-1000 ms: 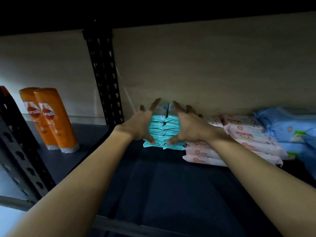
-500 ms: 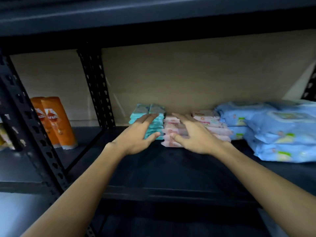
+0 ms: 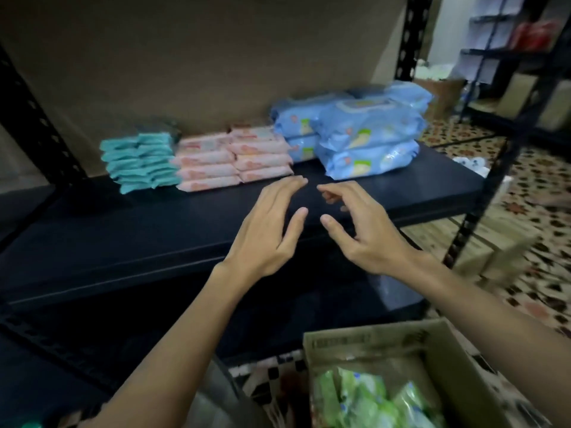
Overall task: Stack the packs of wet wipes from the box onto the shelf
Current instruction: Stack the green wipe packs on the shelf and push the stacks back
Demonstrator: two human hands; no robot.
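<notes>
On the dark shelf (image 3: 123,242) stand three groups of wipe packs: a teal stack (image 3: 140,162) at the left, pink stacks (image 3: 234,159) in the middle and larger blue packs (image 3: 361,134) at the right. My left hand (image 3: 268,230) and my right hand (image 3: 361,230) hover side by side over the shelf's front, short of the stacks, with relaxed fingers and nothing in them. A cardboard box (image 3: 448,350) at the bottom right holds several green packs (image 3: 364,400).
Black perforated shelf posts stand at the far left (image 3: 34,125) and at the right (image 3: 408,38). A patterned tile floor (image 3: 531,180) lies to the right, with another shelving rack (image 3: 509,57) and a cardboard carton (image 3: 494,242) on it.
Both hands have left the teal stack and drawn back toward me, empty. The view has swung down and right, bringing the box of green packs into sight.
</notes>
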